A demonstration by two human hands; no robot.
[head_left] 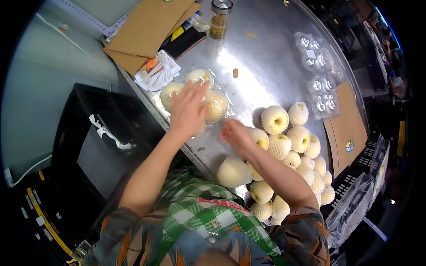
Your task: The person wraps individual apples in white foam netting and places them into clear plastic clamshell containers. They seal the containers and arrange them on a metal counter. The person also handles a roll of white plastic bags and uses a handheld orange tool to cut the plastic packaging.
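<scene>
My left hand lies palm down on a clear plastic clamshell box near the table's left edge. Through the plastic show several round, pale yellow fruits in foam nets; my hand hides part of the box. Just right of it, my right hand is blurred, its fingers curled, and whether anything is in them cannot be made out. Beside and under my right forearm spreads a pile of netted fruit, apples or pears. One fruit with its net partly trailing sits nearest my apron.
Cardboard sheets, printed cards and a black case crowd the back left. A glass jar with a metal lid stands behind. Empty clamshells and a cardboard sheet lie along the right edge of the metal table.
</scene>
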